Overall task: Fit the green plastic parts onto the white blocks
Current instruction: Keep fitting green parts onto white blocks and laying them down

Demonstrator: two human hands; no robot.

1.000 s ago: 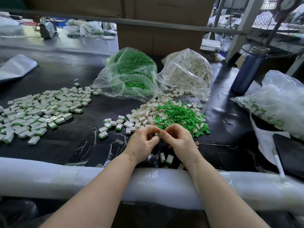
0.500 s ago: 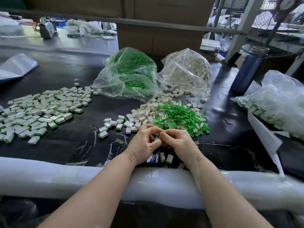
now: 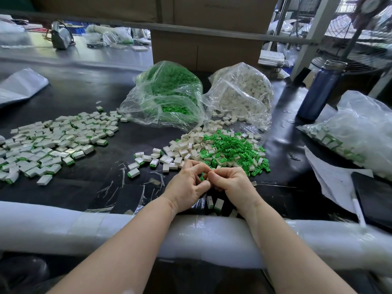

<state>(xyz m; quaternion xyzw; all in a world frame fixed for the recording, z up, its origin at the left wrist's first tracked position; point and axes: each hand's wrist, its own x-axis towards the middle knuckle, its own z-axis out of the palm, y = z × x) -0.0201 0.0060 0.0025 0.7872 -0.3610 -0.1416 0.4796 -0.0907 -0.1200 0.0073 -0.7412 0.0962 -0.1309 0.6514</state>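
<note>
My left hand (image 3: 189, 185) and my right hand (image 3: 232, 183) meet fingertip to fingertip just in front of the loose pile. Between them a green plastic part (image 3: 204, 177) shows, pinched by curled fingers of both hands; any white block under it is hidden. Behind the hands lies a mixed heap of green parts (image 3: 233, 149) and white blocks (image 3: 186, 145). A few fitted blocks (image 3: 218, 204) stand by my right wrist. To the left spreads a field of fitted white blocks with green ends (image 3: 53, 141).
Two clear bags stand behind the heap, one of green parts (image 3: 169, 96), one of white blocks (image 3: 244, 92). A blue bottle (image 3: 318, 92) and a bag of fitted blocks (image 3: 350, 132) are on the right, with papers, a pen and a dark tablet (image 3: 375, 198). A white padded edge (image 3: 106, 228) runs along the front.
Both hands have stayed together in front of the heap, fingers shifting slightly around the small piece. The paper on the right has settled flat again.
</note>
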